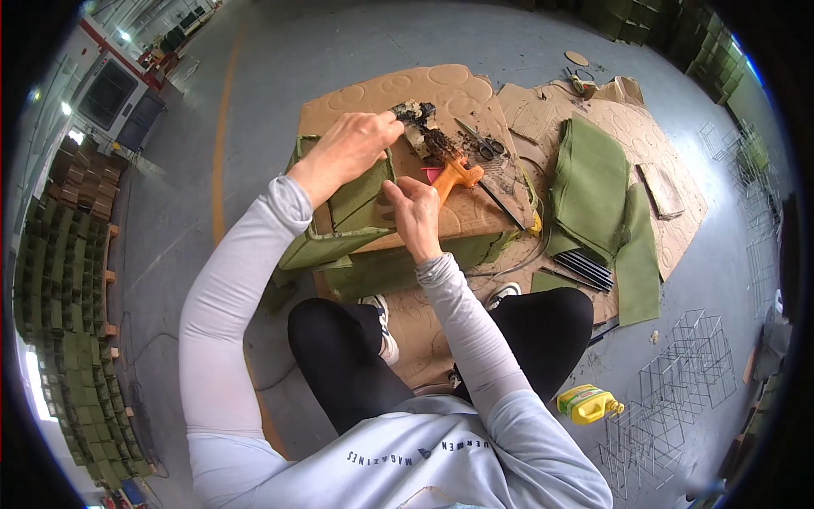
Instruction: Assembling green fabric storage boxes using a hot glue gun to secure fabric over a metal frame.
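In front of me stands an open-topped box of green fabric (356, 204) with stiff, raised edges. My left hand (352, 148) is over its far right part, fingers curled together; what they hold is hidden. My right hand (414, 212) is at the box's right edge, thumb and fingers closed on the fabric there. Just beyond it lies an orange glue gun (458, 176), with a black stick (502, 205) running out toward the right. Near its nozzle is a crusty dark clump (415, 112), close to my left fingertips. Black-handled scissors (487, 146) lie beside it.
Flattened cardboard (365, 97) covers the work surface. To the right are stacked green fabric pieces (585, 191) and black rods (583, 268). A yellow bottle (589, 404) and wire frames (678, 373) stand on the floor. Stacked green boxes (64, 280) line the left.
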`<state>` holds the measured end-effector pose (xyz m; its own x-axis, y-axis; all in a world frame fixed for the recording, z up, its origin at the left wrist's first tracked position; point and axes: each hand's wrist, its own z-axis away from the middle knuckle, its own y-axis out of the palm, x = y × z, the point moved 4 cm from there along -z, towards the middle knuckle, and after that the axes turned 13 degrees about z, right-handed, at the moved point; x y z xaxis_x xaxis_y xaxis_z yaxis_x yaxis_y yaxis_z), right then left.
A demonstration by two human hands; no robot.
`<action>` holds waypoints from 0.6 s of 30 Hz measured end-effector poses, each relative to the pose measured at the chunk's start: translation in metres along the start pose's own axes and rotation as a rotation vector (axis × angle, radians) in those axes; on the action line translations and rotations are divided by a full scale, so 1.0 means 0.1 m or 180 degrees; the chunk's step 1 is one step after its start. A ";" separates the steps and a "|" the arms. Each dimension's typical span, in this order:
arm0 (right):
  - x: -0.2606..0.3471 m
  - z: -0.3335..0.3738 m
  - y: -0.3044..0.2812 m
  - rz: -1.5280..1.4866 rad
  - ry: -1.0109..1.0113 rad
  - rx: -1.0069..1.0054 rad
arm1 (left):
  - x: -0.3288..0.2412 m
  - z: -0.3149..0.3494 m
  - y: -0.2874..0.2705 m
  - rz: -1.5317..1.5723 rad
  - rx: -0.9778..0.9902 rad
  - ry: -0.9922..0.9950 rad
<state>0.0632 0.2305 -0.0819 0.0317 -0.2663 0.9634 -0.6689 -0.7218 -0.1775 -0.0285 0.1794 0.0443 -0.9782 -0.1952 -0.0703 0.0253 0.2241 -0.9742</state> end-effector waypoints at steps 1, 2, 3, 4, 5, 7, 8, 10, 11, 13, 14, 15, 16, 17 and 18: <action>-0.05 0.00 0.02 -0.0134 0.0175 0.0144 | 0.04 0.00 0.07 0.0012 0.0001 -0.0007; -0.09 0.00 0.04 -0.0128 0.0184 0.0150 | 0.06 0.01 0.16 0.0052 0.0085 0.0136; -0.13 0.00 0.06 0.0004 0.0133 0.0139 | 0.09 0.02 0.23 0.0090 0.0171 0.0281; -0.14 0.00 0.06 0.0142 0.0090 0.0129 | 0.09 0.03 0.28 0.0011 0.0207 0.0409; -0.16 -0.01 0.05 0.0147 0.0107 0.0134 | 0.12 0.01 0.31 0.0027 0.0217 0.0405; -0.14 -0.04 0.00 0.0191 0.0064 0.0137 | 0.18 -0.03 0.34 0.0054 0.0250 0.0283; -0.12 -0.05 -0.03 0.0141 0.0109 0.0168 | 0.20 -0.05 0.36 0.0136 0.0295 0.0258; -0.24 -0.09 -0.03 0.0037 0.0215 0.0148 | 0.21 -0.15 0.45 0.0100 0.0378 0.0389; -0.33 -0.11 -0.04 -0.0055 0.0319 0.0123 | 0.20 -0.21 0.52 0.0071 0.0451 0.0525; -0.45 -0.13 -0.07 -0.0080 0.0367 0.0115 | 0.18 -0.32 0.63 0.0014 0.0479 0.0733; -0.50 -0.13 -0.08 -0.0121 0.0400 0.0116 | 0.15 -0.35 0.68 -0.0063 0.0505 0.0930; -0.54 -0.12 -0.10 -0.0124 0.0413 0.0116 | 0.14 -0.37 0.73 -0.0056 0.0517 0.0931; -0.52 -0.10 -0.13 -0.0091 0.0465 0.0129 | 0.12 -0.38 0.76 -0.0053 0.0526 0.0983; -0.52 -0.09 -0.14 -0.0059 0.0520 0.0144 | 0.12 -0.39 0.79 -0.0050 0.0538 0.1034; -0.54 -0.09 -0.13 -0.0111 0.0459 0.0090 | 0.12 -0.39 0.81 -0.0045 0.0563 0.1044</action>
<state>0.0631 0.2602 -0.1299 -0.0538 -0.1476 0.9876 -0.6480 -0.7474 -0.1470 -0.0462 0.2329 -0.0274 -0.9920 0.1258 -0.0121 0.0185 0.0495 -0.9986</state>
